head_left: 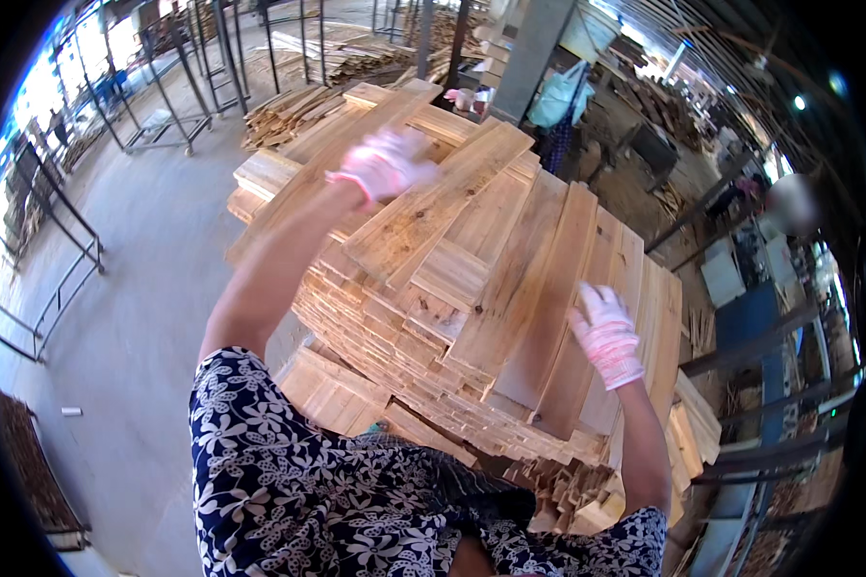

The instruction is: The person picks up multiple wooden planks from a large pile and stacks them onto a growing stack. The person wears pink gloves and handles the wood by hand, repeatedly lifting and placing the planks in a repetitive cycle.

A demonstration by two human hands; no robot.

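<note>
A tall stack of wooden boards point(366, 308) stands in front of me, its top covered with planks laid side by side. Over the stack's far left part is my left hand point(385, 165), in a white and pink glove; motion smears its fingers, and whether it touches the plank point(303, 192) under it is unclear. A wide knotty plank point(443, 207) lies slantwise over others just right of that hand. My right hand point(606, 332), gloved alike, lies on the planks point(558, 288) at the right side, fingers stretched out and somewhat apart, gripping nothing visible.
Lower boards point(332, 389) lie at the stack's near left. Short offcuts point(573, 490) are heaped below its near edge. Beyond stands a grey pillar point(534, 62) with a pale bag point(558, 96) beside it. Metal racks point(168, 125) stand on the concrete floor at left.
</note>
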